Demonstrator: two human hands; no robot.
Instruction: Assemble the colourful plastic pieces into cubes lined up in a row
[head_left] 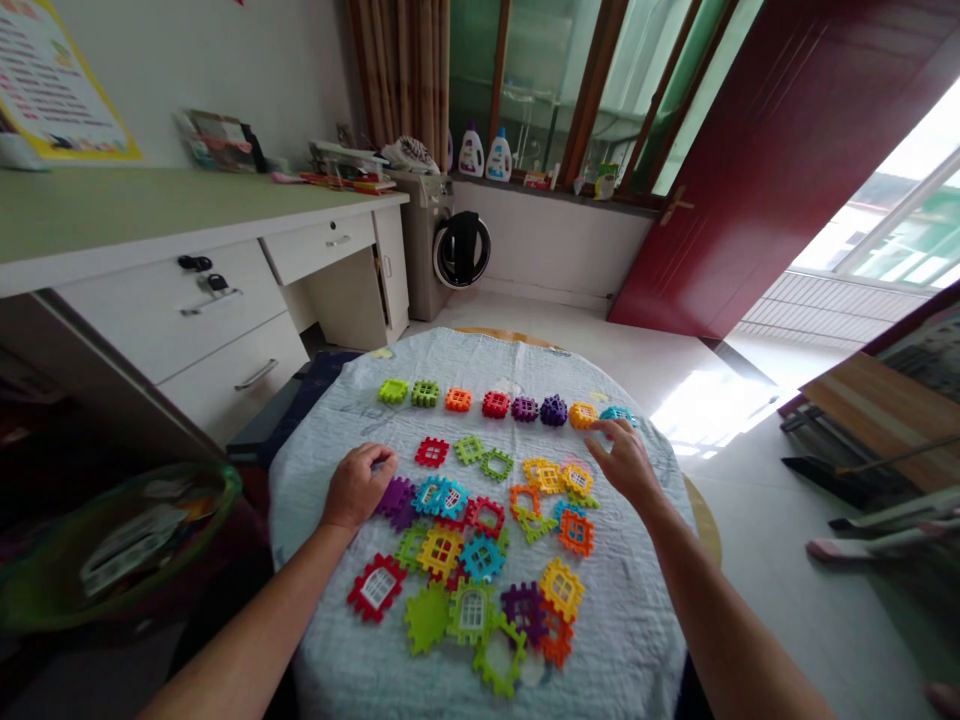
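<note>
My left hand (358,487) rests on the cloth with its fingers curled together, beside dark purple square pieces (397,502); no piece shows in it. My right hand (624,458) hovers at the right end of a row of small blocks, thumb and forefinger apart. Its fingertips are close to a yellow block (583,415) and a blue block (618,416). The row also has a dark purple block (554,410), a red block (496,404) and a green block (393,390). Nearer me lie loose notched pieces, including a red window piece (376,588) and a green frame (500,655).
A pale cloth (337,410) covers the round table. White drawers (195,300) stand at left, above a green basket (135,540). A washing machine (424,240) and detergent bottles (498,155) are at the back. A red door (720,180) stands ajar at right.
</note>
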